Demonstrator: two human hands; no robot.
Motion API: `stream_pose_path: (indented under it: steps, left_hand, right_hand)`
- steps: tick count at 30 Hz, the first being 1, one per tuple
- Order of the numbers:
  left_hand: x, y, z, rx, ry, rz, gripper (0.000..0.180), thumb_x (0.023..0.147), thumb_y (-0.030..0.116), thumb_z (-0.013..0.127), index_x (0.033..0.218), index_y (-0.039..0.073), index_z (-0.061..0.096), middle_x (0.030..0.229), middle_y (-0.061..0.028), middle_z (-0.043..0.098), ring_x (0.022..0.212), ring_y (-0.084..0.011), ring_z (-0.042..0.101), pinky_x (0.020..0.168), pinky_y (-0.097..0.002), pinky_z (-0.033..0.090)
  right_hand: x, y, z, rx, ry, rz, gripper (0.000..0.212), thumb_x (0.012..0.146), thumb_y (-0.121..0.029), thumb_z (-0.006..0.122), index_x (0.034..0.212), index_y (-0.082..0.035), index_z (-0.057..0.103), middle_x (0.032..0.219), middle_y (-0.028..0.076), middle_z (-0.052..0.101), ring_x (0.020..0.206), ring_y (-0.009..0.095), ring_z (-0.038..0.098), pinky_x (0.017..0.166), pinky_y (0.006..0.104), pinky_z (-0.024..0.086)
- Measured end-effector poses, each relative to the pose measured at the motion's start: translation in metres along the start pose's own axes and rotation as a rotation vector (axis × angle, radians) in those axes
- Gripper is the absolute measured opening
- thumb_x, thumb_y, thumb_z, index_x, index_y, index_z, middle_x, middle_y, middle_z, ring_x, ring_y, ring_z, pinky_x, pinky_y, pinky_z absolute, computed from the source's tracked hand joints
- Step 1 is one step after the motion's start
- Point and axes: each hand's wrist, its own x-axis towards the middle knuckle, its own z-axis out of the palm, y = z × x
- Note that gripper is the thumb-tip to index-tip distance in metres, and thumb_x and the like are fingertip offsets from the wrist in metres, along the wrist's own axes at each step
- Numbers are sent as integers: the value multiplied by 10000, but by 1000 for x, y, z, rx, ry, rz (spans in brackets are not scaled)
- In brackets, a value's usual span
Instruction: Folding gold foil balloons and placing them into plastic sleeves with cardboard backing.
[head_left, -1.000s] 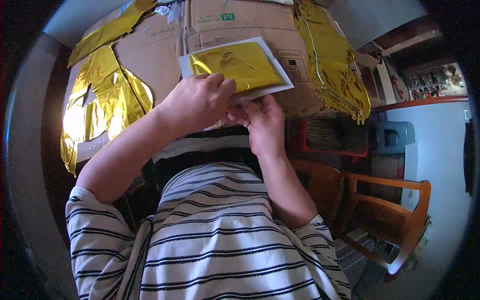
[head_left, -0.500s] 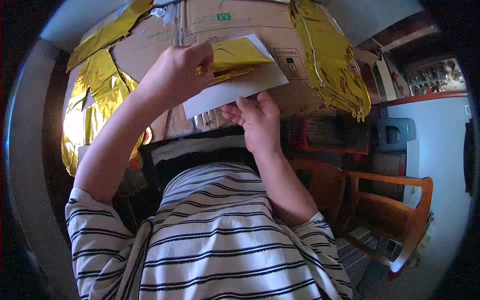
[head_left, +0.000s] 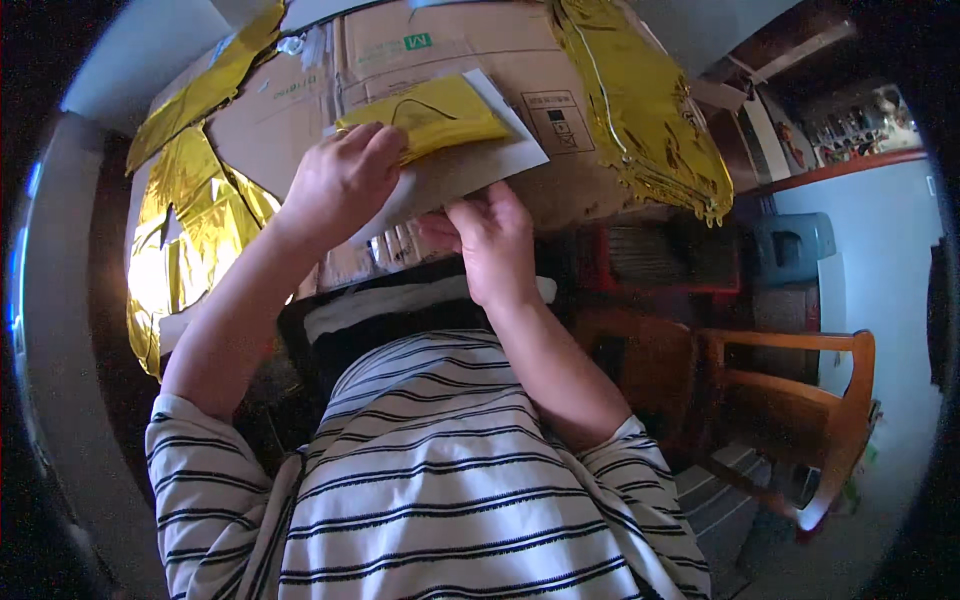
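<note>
A folded piece of gold foil [head_left: 440,118] lies on a white sheet of card or paper [head_left: 505,158], above the cardboard surface. My left hand [head_left: 345,180] is closed at the foil's left end, its fingertips pinching the foil's near edge. At the near edge of the white sheet is my right hand [head_left: 495,240], with its fingers curled against the sheet from below. The undersides of the fingers and part of the sheet's left side are hidden.
Flattened cardboard [head_left: 290,110] covers the table. More gold foil [head_left: 190,225] hangs over its left side, and a stack of gold foil sheets [head_left: 655,115] lies at the right. A wooden chair [head_left: 790,400] stands to the right, near a blue-grey plastic stool [head_left: 795,248].
My left hand has moved down and slightly left, and the foil now lies flatter and reaches further left over the white sheet. My right hand stays at the sheet's near edge.
</note>
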Motion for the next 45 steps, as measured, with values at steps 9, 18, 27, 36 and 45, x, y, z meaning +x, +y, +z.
stream_pose_path:
  steps: [9, 18, 27, 36, 45]
  left_hand:
    - [16, -5, -15, -121, 93, -151, 184, 844, 92, 649, 1020, 77, 597, 920, -142, 661, 797, -377, 672, 679, -456, 552]
    - [4, -2, -3, -37, 71, -48, 158, 817, 80, 652, 962, 75, 590, 857, -119, 634, 737, -342, 655, 650, -443, 544]
    - [-8, -6, -10, -129, 20, 126, 192, 771, 220, 748, 866, 80, 655, 867, -86, 656, 813, -289, 661, 714, -419, 519]
    - [-25, -18, 3, -216, -98, -178, 172, 829, 196, 722, 968, 105, 675, 945, -109, 678, 858, -299, 682, 752, -398, 558]
    - [-29, -8, 8, 67, -162, 151, 124, 759, 210, 668, 770, 104, 606, 758, -55, 592, 687, -252, 651, 640, -386, 523]
  right_hand:
    - [-3, 0, -3, -30, -5, -6, 255, 982, -62, 552, 1233, -26, 531, 1043, 128, 686, 827, 206, 728, 733, 326, 621]
    - [-3, 8, -3, 103, 30, 36, 268, 978, -69, 559, 1240, -26, 524, 1030, 132, 684, 834, 214, 725, 734, 339, 620]
    - [-9, -27, -2, 334, 17, 252, 288, 975, -88, 585, 1254, -41, 531, 1033, 128, 687, 835, 235, 727, 713, 344, 618]
    - [-12, -29, -10, 345, 30, 319, 351, 950, -140, 625, 1275, -56, 520, 1022, 126, 688, 826, 255, 726, 701, 361, 614]
    - [-13, -30, -19, 195, 89, 397, 364, 962, -268, 633, 1165, 30, 582, 1017, 142, 688, 808, 260, 721, 704, 381, 607]
